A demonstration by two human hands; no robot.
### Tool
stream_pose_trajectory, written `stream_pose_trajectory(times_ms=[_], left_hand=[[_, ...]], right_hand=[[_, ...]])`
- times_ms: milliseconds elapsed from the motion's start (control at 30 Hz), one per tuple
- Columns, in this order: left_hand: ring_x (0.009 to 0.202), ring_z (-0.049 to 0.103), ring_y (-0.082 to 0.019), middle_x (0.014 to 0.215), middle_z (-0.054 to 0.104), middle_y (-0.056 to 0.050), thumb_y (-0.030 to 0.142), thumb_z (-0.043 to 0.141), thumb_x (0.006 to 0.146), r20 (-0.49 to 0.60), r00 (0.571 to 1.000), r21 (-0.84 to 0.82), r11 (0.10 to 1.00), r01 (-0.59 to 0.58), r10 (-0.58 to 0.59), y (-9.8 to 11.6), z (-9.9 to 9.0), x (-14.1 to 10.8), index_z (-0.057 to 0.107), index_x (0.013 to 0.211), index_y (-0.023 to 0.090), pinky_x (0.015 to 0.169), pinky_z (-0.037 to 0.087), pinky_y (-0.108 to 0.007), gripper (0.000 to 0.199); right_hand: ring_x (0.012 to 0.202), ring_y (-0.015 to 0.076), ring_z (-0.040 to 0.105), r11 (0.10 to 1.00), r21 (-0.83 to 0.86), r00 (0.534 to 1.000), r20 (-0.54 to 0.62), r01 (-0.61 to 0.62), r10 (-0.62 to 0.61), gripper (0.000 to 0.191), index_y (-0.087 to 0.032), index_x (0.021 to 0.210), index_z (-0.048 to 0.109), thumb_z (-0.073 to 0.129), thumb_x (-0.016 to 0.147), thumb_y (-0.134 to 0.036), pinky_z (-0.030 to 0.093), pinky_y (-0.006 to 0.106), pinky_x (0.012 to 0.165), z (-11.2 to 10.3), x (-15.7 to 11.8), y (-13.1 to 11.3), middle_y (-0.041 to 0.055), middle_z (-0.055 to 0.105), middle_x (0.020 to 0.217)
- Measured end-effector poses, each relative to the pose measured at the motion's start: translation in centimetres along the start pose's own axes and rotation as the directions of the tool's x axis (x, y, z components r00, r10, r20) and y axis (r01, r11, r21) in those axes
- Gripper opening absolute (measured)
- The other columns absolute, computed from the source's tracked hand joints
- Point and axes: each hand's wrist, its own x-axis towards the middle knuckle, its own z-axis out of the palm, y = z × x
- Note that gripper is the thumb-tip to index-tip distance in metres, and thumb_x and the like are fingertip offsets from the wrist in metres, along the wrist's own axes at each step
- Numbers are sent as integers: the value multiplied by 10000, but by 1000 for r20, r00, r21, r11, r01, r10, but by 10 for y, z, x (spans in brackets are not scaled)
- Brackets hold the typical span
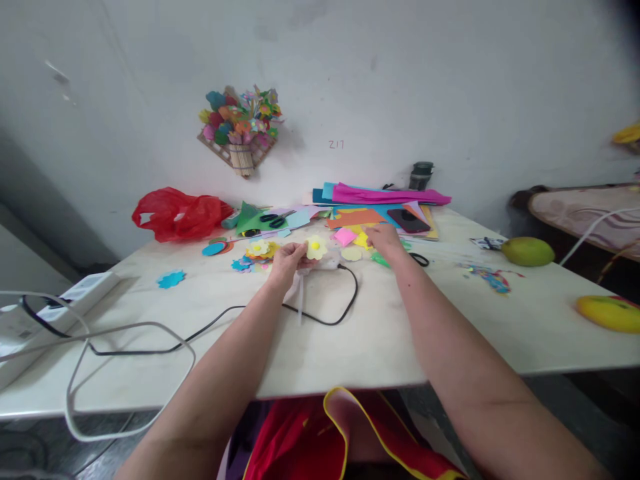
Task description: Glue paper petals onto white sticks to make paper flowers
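Note:
My left hand (290, 260) pinches a pale yellow flower (316, 248) with a brighter yellow centre, held just above the table. Below it, partly hidden, lies a white device (327, 263) with a black cable (356, 293) running from its end. My right hand (384, 239) is lowered to small yellow pieces (362, 241), its fingers curled together; whether a piece is between them is hidden. Beside these pieces lie a pink square stack (345, 237) and a pale yellow scalloped cutout (351, 254). Other layered flowers (259, 249) sit left of my left hand.
Coloured sheets (390, 195), a phone (409, 221) and black-handled scissors (274, 219) lie at the back. A red plastic bag (180, 215) is back left, a power strip (87, 293) with looping cables at the left. Mangoes (528, 251) rest at the right.

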Motion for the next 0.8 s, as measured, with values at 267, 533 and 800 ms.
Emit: stream_pose_trajectory(times_ms=[267, 533, 800], left_hand=[[501, 615, -154, 494, 565, 12, 462, 701, 573, 0, 1000, 16, 1000, 0, 0, -1, 2, -1, 511, 648, 144, 498, 489, -244, 377], [453, 587, -126, 513, 588, -4, 480, 689, 579, 25, 1000, 72, 997, -9, 7, 1, 7, -4, 524, 670, 136, 438, 441, -206, 392], [466, 594, -138, 506, 580, 3, 481, 686, 584, 47, 999, 92, 996, 0, -5, 0, 10, -4, 509, 658, 146, 456, 455, -227, 385]], right_hand=[[604, 155, 501, 994, 109, 992, 126, 12, -26, 364, -161, 504, 556, 572, 661, -489, 349, 280, 576, 16, -19, -25, 37, 556, 576], [562, 104, 485, 856, 485, 901, 431, -179, -56, 401, -136, 620, 596, 636, 586, -534, 341, 240, 545, 43, -50, -55, 11, 572, 601], [518, 105, 448, 824, 516, 921, 390, -233, 15, 393, -154, 538, 533, 714, 484, -498, 333, 251, 518, 55, -52, -53, -33, 486, 489]])
